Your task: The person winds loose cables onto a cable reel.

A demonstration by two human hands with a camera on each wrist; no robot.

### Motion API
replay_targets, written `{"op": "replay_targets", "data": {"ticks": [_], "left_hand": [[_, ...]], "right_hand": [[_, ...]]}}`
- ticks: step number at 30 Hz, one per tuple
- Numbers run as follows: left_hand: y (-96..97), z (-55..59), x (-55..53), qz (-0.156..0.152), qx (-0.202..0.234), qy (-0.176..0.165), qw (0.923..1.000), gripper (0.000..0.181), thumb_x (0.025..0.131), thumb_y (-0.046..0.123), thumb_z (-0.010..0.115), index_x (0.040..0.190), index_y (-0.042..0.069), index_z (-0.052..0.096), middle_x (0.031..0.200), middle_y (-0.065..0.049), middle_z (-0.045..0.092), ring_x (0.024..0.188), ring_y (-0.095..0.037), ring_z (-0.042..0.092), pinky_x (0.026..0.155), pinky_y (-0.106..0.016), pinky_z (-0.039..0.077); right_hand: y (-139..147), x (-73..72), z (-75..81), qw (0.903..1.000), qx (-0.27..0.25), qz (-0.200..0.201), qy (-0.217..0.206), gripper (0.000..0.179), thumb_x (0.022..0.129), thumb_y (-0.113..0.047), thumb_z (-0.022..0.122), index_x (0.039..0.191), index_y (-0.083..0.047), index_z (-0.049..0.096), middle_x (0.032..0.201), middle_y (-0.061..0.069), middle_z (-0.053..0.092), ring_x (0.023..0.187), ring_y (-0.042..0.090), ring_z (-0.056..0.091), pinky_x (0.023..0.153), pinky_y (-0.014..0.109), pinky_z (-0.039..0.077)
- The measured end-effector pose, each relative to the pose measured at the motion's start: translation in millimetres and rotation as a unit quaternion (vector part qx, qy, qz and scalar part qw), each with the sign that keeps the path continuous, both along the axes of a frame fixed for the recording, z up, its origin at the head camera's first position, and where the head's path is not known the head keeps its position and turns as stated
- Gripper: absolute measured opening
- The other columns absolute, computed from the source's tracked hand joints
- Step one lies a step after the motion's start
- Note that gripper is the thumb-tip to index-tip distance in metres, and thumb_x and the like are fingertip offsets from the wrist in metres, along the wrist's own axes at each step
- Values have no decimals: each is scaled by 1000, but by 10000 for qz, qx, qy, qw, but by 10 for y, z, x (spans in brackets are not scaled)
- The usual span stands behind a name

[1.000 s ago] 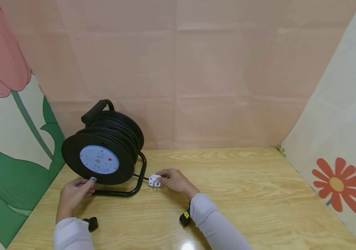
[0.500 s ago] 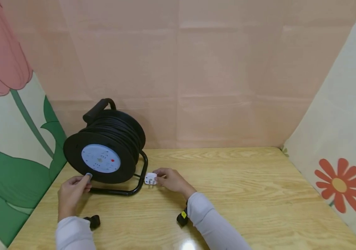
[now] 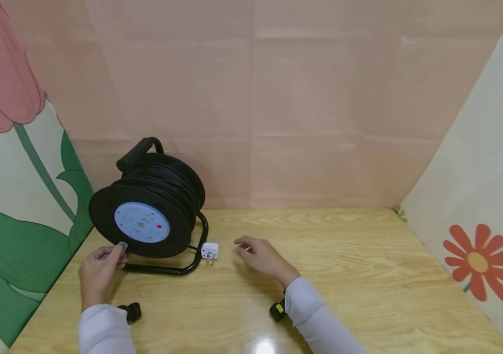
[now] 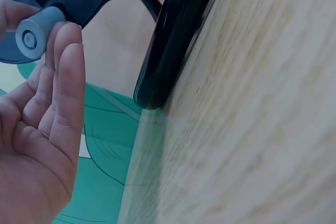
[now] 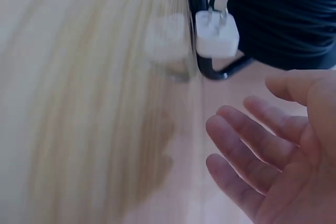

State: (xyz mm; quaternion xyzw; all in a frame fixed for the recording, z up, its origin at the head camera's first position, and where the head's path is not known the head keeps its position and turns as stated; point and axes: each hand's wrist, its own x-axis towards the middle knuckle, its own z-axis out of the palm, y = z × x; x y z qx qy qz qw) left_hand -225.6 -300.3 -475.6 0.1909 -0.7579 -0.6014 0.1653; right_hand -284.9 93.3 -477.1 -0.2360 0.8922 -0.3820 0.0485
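A black cable reel (image 3: 163, 177) with a pale blue socket panel (image 3: 142, 222) stands at the left of the table on a black tube frame (image 3: 167, 269). My left hand (image 3: 97, 273) pinches a small grey knob (image 4: 39, 32) at the lower rim of the reel between thumb and fingers. The white three-pin plug (image 3: 209, 250), on a short end of cable, lies against the right side of the frame, pins toward me. Just right of the plug, my right hand (image 3: 262, 256) holds nothing; its fingers are loosely bent and apart from the plug (image 5: 217, 34).
The wooden table (image 3: 322, 275) runs under everything, with a pinkish sheet (image 3: 304, 108) behind it. Flower-printed panels stand at the left (image 3: 26, 236) and right (image 3: 477, 162). A black wrist camera (image 3: 278, 310) sits under the right sleeve.
My right hand has let go of the plug and drawn away to the right, after the plug moved left up to the frame. The left hand keeps its pinch on the knob.
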Motion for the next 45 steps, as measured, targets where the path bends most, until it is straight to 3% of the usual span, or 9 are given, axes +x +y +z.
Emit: {"op": "replay_targets", "data": {"ticks": [5, 13, 19, 24, 30, 38, 45], "left_hand": [[8, 15, -23, 220, 105, 72, 9997, 42, 92, 37, 73, 102, -4, 68, 73, 4, 72, 66, -11, 69, 65, -20, 57], [10, 28, -31, 544, 397, 366, 9971, 33, 91, 32, 75, 95, 0, 70, 70, 8, 71, 63, -8, 69, 64, -17, 56], [10, 50, -35, 885, 1039, 883, 9867, 28, 85, 30, 82, 89, 5, 72, 71, 6, 72, 64, -7, 69, 65, -14, 54], [-8, 89, -23, 1119, 1408, 1063, 9779, 25, 80, 30, 87, 88, 11, 72, 68, 9, 71, 63, -4, 69, 64, -10, 50], [-28, 149, -10, 1205, 1666, 1272, 9703, 25, 78, 26, 89, 89, 11, 72, 70, 9, 71, 63, -3, 69, 63, -10, 50], [5, 216, -10, 1367, 1524, 1530, 9668, 28, 76, 23, 90, 97, 10, 76, 73, 11, 70, 65, -1, 67, 60, -9, 50], [18, 279, -22, 1627, 1635, 1819, 9559, 39, 73, 20, 92, 107, 9, 78, 84, 11, 70, 80, -3, 65, 68, -7, 50]], "right_hand": [[277, 55, 67, 9989, 357, -80, 298, 37, 106, -30, 53, 136, -9, 61, 121, 3, 67, 104, 20, 63, 84, 41, 55], [734, 135, 93, 9936, 702, -736, 485, 42, 104, -38, 55, 138, -13, 60, 135, -1, 60, 122, 27, 56, 97, 51, 49], [991, 175, 89, 9919, 726, -885, 546, 48, 104, -45, 52, 139, -12, 59, 135, 3, 60, 124, 31, 54, 97, 54, 48], [1172, 219, 106, 9900, 814, -999, 581, 51, 105, -47, 49, 140, -11, 57, 136, 7, 59, 125, 34, 54, 96, 56, 48], [1340, 280, 133, 9884, 812, -1073, 707, 50, 106, -42, 48, 139, -6, 56, 134, 13, 60, 123, 37, 55, 96, 58, 49], [1519, 339, 151, 9848, 884, -1203, 892, 47, 107, -39, 48, 139, -5, 56, 134, 15, 60, 121, 39, 56, 95, 59, 49], [1643, 324, 127, 9842, 907, -1199, 931, 48, 107, -39, 48, 139, -4, 57, 132, 18, 61, 119, 39, 57, 93, 59, 49]]}}
